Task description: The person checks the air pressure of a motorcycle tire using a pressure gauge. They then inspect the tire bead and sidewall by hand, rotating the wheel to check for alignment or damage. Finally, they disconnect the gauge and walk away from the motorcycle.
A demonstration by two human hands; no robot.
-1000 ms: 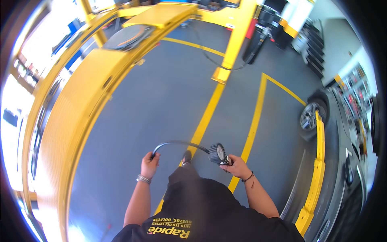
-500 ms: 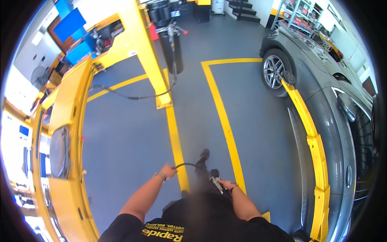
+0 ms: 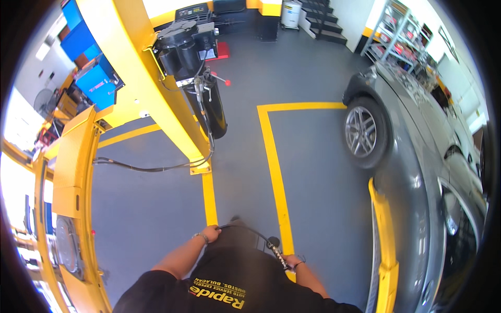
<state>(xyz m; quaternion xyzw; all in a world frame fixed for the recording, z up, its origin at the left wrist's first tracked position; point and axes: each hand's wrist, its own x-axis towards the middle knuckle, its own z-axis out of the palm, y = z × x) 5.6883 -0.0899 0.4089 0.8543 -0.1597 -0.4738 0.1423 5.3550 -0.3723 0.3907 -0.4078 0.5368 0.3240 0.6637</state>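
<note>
Low in front of my body, my right hand (image 3: 294, 261) is closed around a tyre inflator (image 3: 278, 252), a silvery tool with a round black gauge-like head. From it a thin black hose (image 3: 245, 228) arcs leftward to my left hand (image 3: 211, 233). The fingers of my left hand are closed on the hose's far end, whose tip is hidden in the grip. A bracelet circles each wrist. Beneath the hose, my legs and one shoe (image 3: 236, 219) show dimly against the floor.
A grey car (image 3: 412, 135) stands at right, with a yellow lift arm (image 3: 385, 235) alongside it. Ahead left is a yellow lift post (image 3: 162, 104) with a black motor unit (image 3: 180, 49) and dangling hoses (image 3: 151, 168). A yellow lift frame (image 3: 73, 172) runs along the left.
I have moved forward: the lift post and motor unit look nearer and larger, and the car's front wheel sits lower in view. Both hands still grip the inflator and its hose.
</note>
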